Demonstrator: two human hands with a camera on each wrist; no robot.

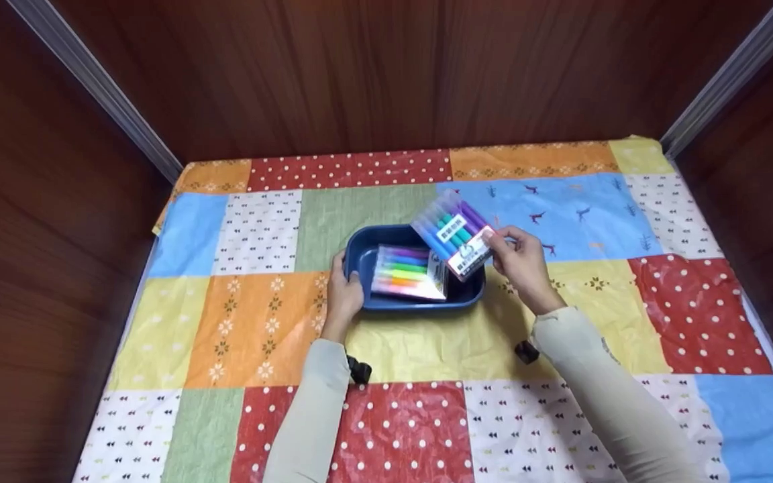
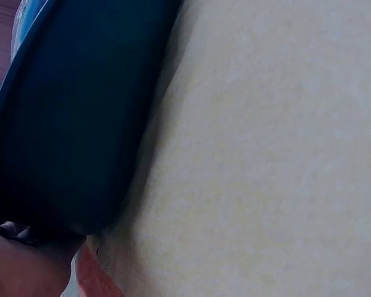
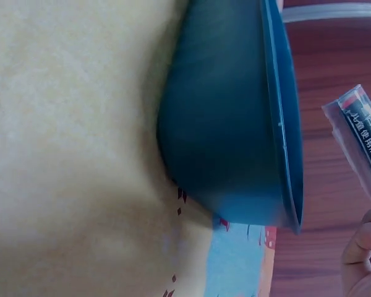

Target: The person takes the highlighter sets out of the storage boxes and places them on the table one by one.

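Observation:
A blue plastic basin [image 1: 363, 245] stands mid-table, and its outer wall shows close up in the left wrist view. My left hand [image 1: 345, 295] grips its left end, thumb over the rim and fingers along the outside. Inside lies a clear pack of coloured markers [image 1: 403, 272], with purple, blue, green, yellow, orange and pink ones. Between thumb and fingers, my right hand [image 1: 522, 265] pinches a second marker pack [image 1: 450, 231], tilted above the basin's right end. Blue, green and purple markers show through it. In the right wrist view this pack [image 3: 362, 133] is raised beyond the basin's rim.
A patchwork-patterned cloth [image 1: 259, 329] covers the table. Brown wood-grain panels [image 1: 373, 74] stand at the back and both sides, with grey metal strips [image 1: 98, 87] at the corners. Black wrist devices [image 1: 359, 370] sit at both cuffs.

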